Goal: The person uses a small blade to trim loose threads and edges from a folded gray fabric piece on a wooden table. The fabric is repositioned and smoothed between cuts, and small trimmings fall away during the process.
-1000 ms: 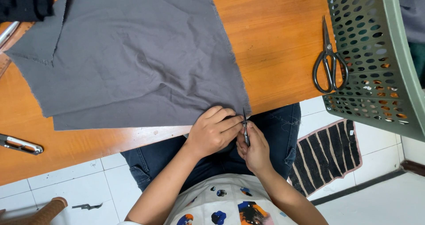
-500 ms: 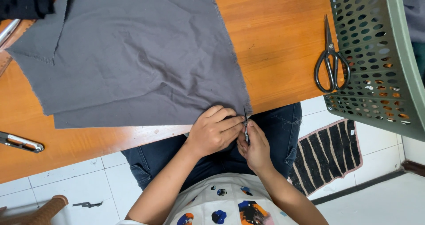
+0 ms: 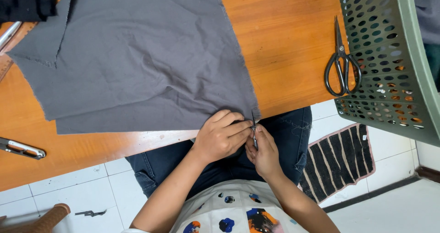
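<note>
Left hand (image 3: 223, 136) pinches the grey woven cloth (image 3: 137, 63) corner; right hand (image 3: 262, 150) grips small metal snips (image 3: 253, 131). Keep that edge taut, I'd say.

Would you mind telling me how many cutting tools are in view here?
2 for certain: large black scissors lie on the orange table beside the green basket, and a small snipping tool sits between the hands at the grey fabric corner. Others may be hidden.

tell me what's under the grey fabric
The grey fabric lies on the orange wooden table, doubled, a lower layer showing along its near edge. Anything else beneath is covered.
</note>
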